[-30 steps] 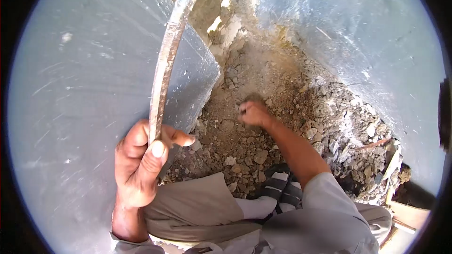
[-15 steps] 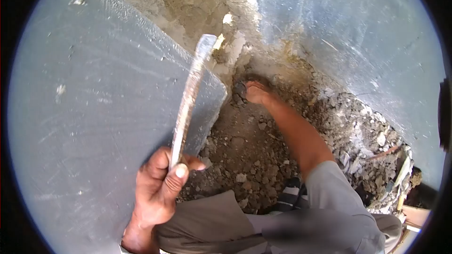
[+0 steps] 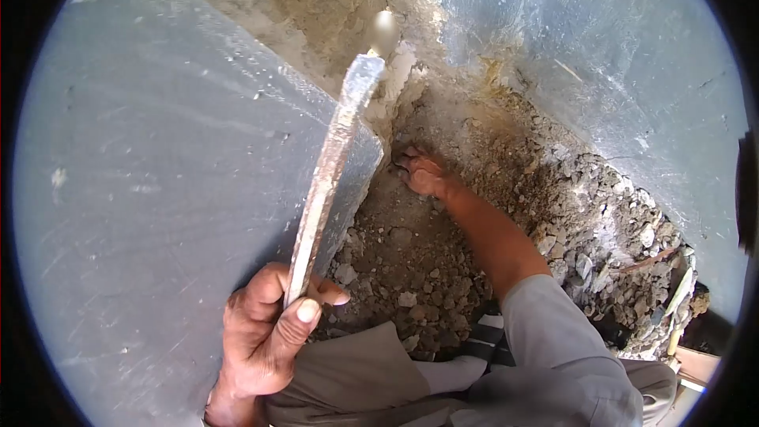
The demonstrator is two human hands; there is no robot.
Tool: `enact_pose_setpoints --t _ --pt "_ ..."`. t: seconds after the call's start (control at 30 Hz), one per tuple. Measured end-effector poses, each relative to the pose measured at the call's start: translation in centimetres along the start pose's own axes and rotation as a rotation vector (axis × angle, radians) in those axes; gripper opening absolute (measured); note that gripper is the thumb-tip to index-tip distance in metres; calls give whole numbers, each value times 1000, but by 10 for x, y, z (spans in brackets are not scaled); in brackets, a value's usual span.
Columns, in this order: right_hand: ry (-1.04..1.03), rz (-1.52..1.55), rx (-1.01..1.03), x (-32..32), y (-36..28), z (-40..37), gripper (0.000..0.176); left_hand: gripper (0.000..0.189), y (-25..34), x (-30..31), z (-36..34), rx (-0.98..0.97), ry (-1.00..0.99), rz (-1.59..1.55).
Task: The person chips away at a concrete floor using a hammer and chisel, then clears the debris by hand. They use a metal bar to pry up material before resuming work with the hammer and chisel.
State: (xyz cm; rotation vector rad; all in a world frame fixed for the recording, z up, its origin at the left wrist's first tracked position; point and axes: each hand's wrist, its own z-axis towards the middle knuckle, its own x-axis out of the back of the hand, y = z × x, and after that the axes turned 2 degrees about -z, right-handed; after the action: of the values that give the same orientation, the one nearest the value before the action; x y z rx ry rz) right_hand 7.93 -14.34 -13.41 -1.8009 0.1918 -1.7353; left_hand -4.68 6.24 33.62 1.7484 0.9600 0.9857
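Beside the grey slab (image 3: 158,150) at 9 o'clock, the dirt pit (image 3: 403,269) looks part-dug, loose rubble (image 3: 601,221) uncleared at 3 o'clock; your left hand (image 3: 261,340) fists the metal bar (image 3: 328,166), your right hand (image 3: 423,174) claws soil (image 3: 391,209) centrally, fingers curled, contents unclear.

Rusted, mortar-caked metal bar (image 3: 328,182), smooth matt grey stone slab (image 3: 158,158) marked by scratches, rough crumbly rubble (image 3: 411,261), dusty dry earth.

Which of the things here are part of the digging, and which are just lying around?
In use:
left hand gripping the metal bar
right hand pressed into the loose dirt

Lying about:
rubble pile
stick
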Motion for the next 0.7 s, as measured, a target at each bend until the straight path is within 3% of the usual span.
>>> enact_pose_setpoints --t 0.07,0.13,0.2,0.3,0.37,0.43,0.5,0.57,0.63,0.7 --pt "-37 12 84 1 25 -22 40 18 -6 0 -1 -41 3 -29" --pt "-240 71 70 24 17 -44 36 17 -2 0 0 -36 -5 -27" --pt "-616 177 -49 103 -31 -70 34 17 -1 1 -1 4 -14 -56" --pt "-1005 306 -33 180 -64 -63 35 16 1 -2 3 -15 -8 -57" --pt "-647 92 -234 202 -65 -45 35 16 -2 -3 4 -37 -15 -59" --pt "331 -243 -11 137 -3 -37 30 16 -4 -3 6 -53 -24 -26" --pt "402 -506 120 127 25 -41 30 17 -5 -1 6 -57 -31 33" --pt "193 -489 117 116 32 -47 31 17 -5 2 5 -44 -47 81" --pt "-276 -196 -2 132 6 -44 33 17 -7 0 5 -41 -34 49" --pt "-377 -194 -116 172 -43 -42 35 17 -4 -5 5 -37 -17 -47"
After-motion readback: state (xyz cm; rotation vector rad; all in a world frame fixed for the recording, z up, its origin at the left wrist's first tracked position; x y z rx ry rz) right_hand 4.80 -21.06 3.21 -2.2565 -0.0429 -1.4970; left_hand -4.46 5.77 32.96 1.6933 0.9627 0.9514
